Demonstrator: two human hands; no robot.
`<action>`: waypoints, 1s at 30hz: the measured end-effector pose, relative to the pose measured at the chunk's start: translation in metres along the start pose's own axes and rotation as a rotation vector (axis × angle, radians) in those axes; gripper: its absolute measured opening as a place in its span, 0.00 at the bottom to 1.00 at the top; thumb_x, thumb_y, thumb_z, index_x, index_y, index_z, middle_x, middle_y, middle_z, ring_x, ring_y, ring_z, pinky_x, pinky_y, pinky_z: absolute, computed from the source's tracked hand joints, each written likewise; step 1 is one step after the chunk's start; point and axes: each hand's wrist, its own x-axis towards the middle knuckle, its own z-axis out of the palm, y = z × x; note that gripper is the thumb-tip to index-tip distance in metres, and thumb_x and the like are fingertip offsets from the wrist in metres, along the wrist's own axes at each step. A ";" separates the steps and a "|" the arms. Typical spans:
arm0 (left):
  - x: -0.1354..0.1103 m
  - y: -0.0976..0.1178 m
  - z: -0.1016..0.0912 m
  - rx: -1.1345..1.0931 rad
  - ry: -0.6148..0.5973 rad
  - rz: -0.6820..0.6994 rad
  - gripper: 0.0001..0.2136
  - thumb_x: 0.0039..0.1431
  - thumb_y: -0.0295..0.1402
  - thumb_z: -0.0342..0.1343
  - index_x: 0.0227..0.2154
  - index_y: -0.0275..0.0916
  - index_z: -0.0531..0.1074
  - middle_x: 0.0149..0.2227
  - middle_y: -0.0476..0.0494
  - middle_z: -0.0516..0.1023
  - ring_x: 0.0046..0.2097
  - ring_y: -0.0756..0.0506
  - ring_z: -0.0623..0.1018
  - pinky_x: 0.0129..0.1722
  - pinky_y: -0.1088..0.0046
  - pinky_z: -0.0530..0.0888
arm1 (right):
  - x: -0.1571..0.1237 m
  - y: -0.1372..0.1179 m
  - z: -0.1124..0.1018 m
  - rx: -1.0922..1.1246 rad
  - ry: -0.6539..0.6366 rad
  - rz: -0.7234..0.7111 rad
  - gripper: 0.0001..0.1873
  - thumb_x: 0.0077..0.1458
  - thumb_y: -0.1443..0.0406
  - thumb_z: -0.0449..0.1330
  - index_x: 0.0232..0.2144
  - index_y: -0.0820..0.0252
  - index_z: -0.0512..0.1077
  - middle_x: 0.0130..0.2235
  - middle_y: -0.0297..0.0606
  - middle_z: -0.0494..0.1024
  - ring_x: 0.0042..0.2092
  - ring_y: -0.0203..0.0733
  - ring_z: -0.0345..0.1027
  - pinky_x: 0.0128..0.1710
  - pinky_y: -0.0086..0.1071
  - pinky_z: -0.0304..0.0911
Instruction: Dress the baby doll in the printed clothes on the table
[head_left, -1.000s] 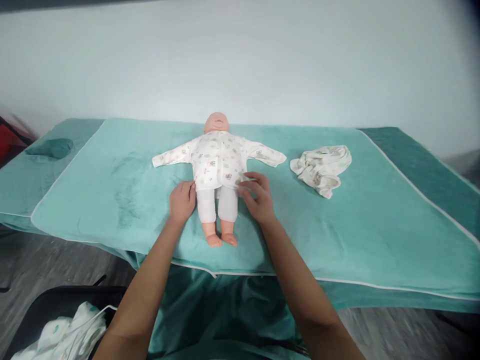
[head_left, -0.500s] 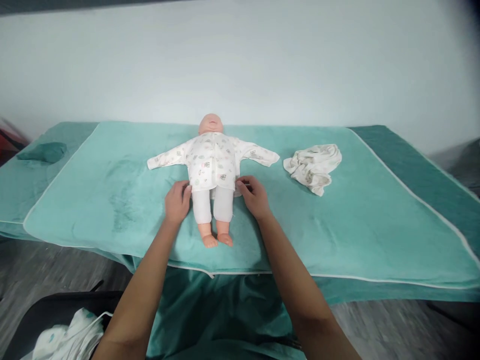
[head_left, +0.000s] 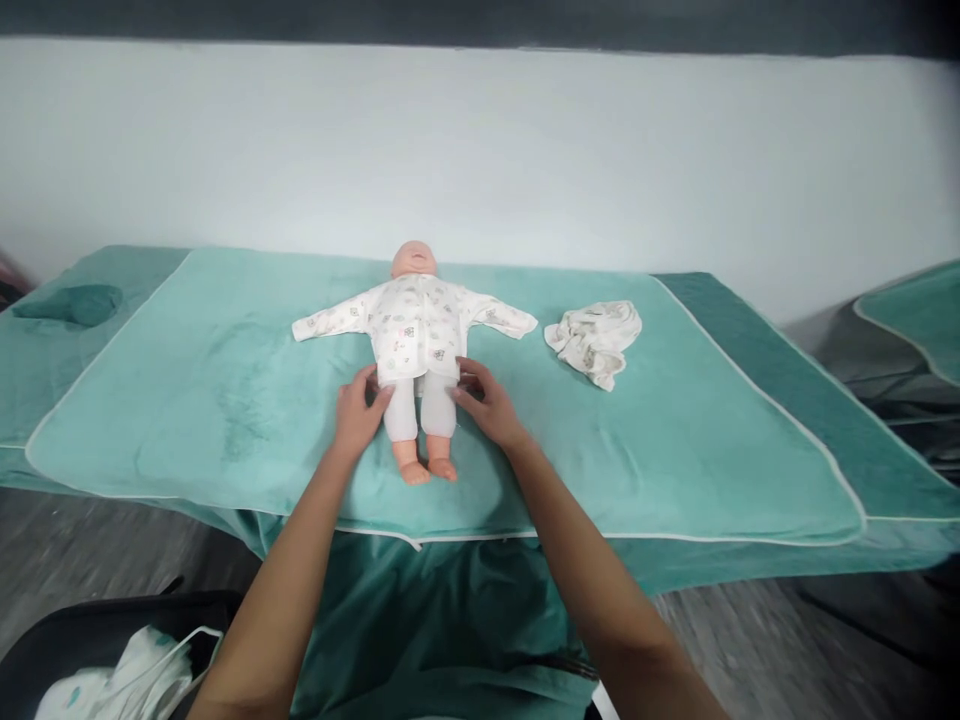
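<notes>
A baby doll [head_left: 413, 258] lies on its back with its feet towards me. It wears a white printed shirt [head_left: 420, 330] with both sleeves spread wide, and white trousers [head_left: 439, 408]; its feet are bare. My left hand [head_left: 360, 412] rests at the doll's hip on the left, thumb against the trouser leg and fingers apart beside the shirt hem. On the other hip, my right hand [head_left: 487, 402] has its thumb and fingers spread, touching the hem and trouser side. The fingertips of both hands are partly hidden by the doll.
A crumpled white printed cloth [head_left: 595, 340] lies to the doll's right on the teal padded cover [head_left: 712, 450]. A small teal cushion [head_left: 71, 305] sits at the far left. Below left, a black chair [head_left: 67, 625] holds white cloths [head_left: 124, 680]. A pale wall stands behind.
My thumbs have moved from the shirt hem down onto the trouser tops, and my fingers have spread. The view has shifted slightly to the right and upward.
</notes>
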 end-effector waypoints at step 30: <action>0.027 -0.001 0.033 -0.195 0.346 -0.148 0.06 0.69 0.36 0.50 0.40 0.41 0.70 0.38 0.45 0.76 0.41 0.44 0.75 0.44 0.66 0.70 | 0.034 0.007 0.022 -0.087 0.411 -0.027 0.08 0.60 0.61 0.57 0.39 0.56 0.73 0.37 0.35 0.77 0.38 0.40 0.69 0.43 0.37 0.67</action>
